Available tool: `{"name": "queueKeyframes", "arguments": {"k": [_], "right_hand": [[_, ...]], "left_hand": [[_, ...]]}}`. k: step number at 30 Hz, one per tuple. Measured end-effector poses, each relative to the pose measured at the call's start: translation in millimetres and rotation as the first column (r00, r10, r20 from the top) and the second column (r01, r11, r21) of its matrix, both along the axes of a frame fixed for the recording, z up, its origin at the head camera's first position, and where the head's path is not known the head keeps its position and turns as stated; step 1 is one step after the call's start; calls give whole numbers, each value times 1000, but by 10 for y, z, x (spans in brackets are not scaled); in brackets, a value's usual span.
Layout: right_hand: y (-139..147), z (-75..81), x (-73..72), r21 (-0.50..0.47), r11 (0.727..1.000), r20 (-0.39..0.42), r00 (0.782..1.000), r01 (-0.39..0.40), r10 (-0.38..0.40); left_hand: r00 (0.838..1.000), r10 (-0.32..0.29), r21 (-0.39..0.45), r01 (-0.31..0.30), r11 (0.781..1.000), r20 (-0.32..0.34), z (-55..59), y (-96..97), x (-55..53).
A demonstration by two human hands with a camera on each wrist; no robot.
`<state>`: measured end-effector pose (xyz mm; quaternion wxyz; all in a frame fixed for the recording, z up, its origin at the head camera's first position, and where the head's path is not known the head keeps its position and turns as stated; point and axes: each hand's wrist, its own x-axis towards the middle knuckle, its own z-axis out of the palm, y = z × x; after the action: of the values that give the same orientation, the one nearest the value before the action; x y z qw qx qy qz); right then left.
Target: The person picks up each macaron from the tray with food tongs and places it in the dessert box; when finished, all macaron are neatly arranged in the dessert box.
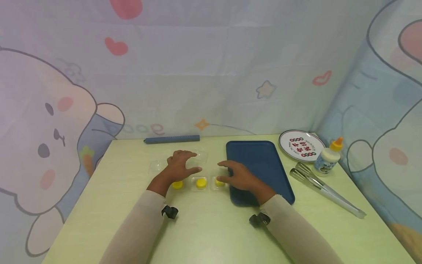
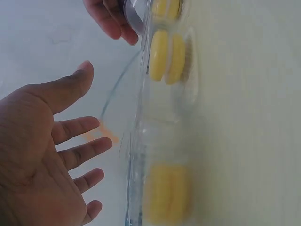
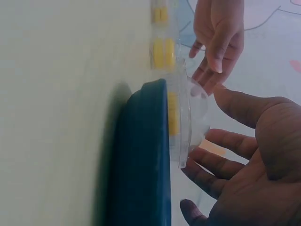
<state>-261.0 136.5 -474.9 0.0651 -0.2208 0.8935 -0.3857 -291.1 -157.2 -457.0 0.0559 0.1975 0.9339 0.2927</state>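
"Checking grip on both sides. What have we got?"

"Nothing held that we can see in the left hand (image 1: 178,167): fingers spread, thumb apart, poised over the left macaron (image 1: 177,185). Our right hand (image 1: 240,177) is spread too, with fingers close around the clear domed lid (image 3: 200,120) on the right box. Contact there: can't tell."

"Where do the macarons sit?"

"In a row near the table's middle, one yellow macaron per clear box. The middle macaron (image 1: 201,183) is between our hands; the right macaron (image 1: 218,182) is under the dome, just beside the blue tray (image 1: 254,161). Two clear plastic pieces (image 1: 157,167) lie behind the row, probably lids."

"So the step is lid work on the right box?"

"Our read, yes. Seating or lifting, can't tell; nor whether the rim is snapped down all round."

"How do we do it cleanly?"

"Work the rim, not the dome; thin plastic likely dents. Thumb and fingers on opposite edges, even pressure, lid level. The box looks light, so it'll probably skate: steady its base with the left hand. Watch our knuckles near the tray edge, and don't let the left fingers dip onto the bare macaron."
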Motion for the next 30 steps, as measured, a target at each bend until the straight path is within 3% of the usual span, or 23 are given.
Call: {"name": "queueKeyframes", "arguments": {"k": [8,18,30], "right_hand": [[-132,65,-155,30,1000,-14,1000,3,-3],[-321,193,-345,75,997,30,1000,1,-3],[-486,255,-456,128,992,123,992,-18,2]], "left_hand": [[999,28,-14,-28,1000,20,55,-60,-120],[999,21,-67,-20,998,28,107,-71,-273],[994,42,-104,-31,994,99,106,-96,-394]]}}
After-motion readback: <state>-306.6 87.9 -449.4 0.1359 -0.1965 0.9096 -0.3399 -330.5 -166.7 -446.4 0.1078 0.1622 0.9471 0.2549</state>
